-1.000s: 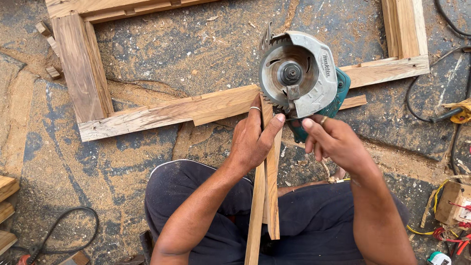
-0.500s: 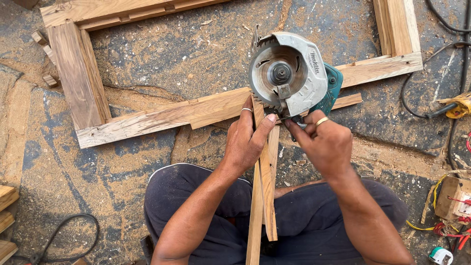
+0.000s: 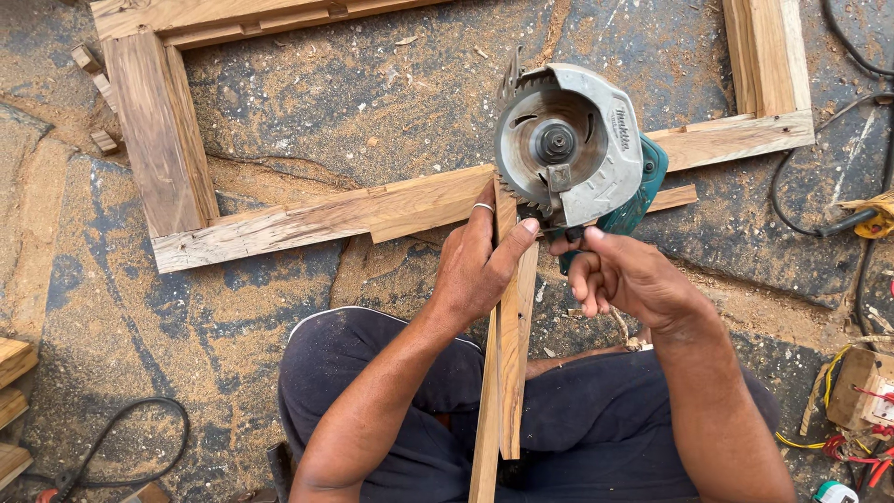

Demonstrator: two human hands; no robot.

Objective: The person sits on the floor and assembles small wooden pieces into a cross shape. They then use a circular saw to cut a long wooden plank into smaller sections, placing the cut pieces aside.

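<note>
My left hand [image 3: 480,270], a ring on one finger, grips the upper end of two narrow wooden strips [image 3: 507,373] that run down over my lap. My right hand [image 3: 629,279] holds the handle of a circular saw [image 3: 573,149] with a grey metal guard and a teal body. The saw's toothed blade sits right at the top end of the strips, just above my left thumb. The strip ends and the saw rest over a long rough wooden plank [image 3: 317,219] lying across the floor.
A large wooden frame [image 3: 154,140] lies on the sawdust-covered stone floor, its right side [image 3: 764,65] at the top right. Black cables [image 3: 819,219] and a wired wooden box [image 3: 861,387] are at right. Wood offcuts [image 3: 14,401] and a cable loop [image 3: 140,447] sit at left.
The saw and both hands have kept together at the strips' top end. My right hand has shifted lower on the saw handle.
</note>
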